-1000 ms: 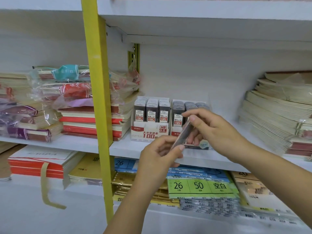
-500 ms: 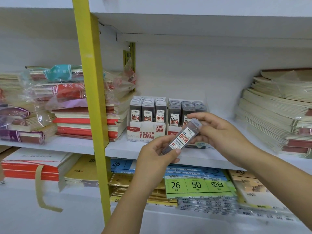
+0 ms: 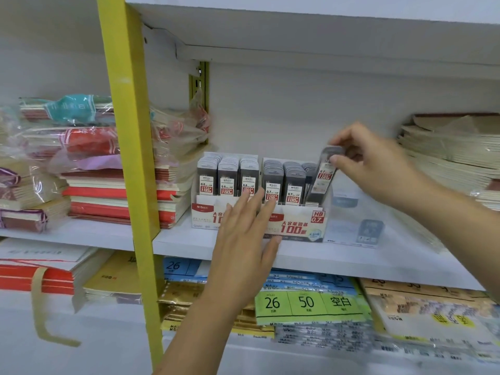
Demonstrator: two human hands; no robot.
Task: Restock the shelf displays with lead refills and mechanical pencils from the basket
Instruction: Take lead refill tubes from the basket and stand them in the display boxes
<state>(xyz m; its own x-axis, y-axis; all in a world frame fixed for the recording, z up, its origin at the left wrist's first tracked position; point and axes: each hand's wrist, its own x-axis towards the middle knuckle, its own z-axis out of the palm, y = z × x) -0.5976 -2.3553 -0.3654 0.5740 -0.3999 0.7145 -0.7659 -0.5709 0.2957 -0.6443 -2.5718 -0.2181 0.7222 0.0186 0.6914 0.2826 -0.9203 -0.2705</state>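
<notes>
Two white display boxes of grey lead refill cases stand side by side on the middle shelf: a 0.5 box (image 3: 208, 212) on the left and an HB 0.7 box (image 3: 300, 223) on the right. My right hand (image 3: 376, 163) pinches the top of one grey lead refill case (image 3: 323, 177), tilted, with its lower end in the rightmost row of the 0.7 box. My left hand (image 3: 249, 228) is spread with straight fingers in front of the two boxes, fingertips at their front faces, holding nothing. The basket is not in view.
A yellow upright post (image 3: 127, 158) stands left of the boxes. Stacks of notebooks (image 3: 108, 196) fill the shelf to the left and paper stacks (image 3: 446, 158) the right. A clear holder (image 3: 354, 226) stands right of the 0.7 box. Label packs (image 3: 308, 301) lie on the shelf below.
My left hand has let go of the refill case and spread open toward the boxes. My right hand has carried the case up and right, into the rightmost row of the 0.7 box.
</notes>
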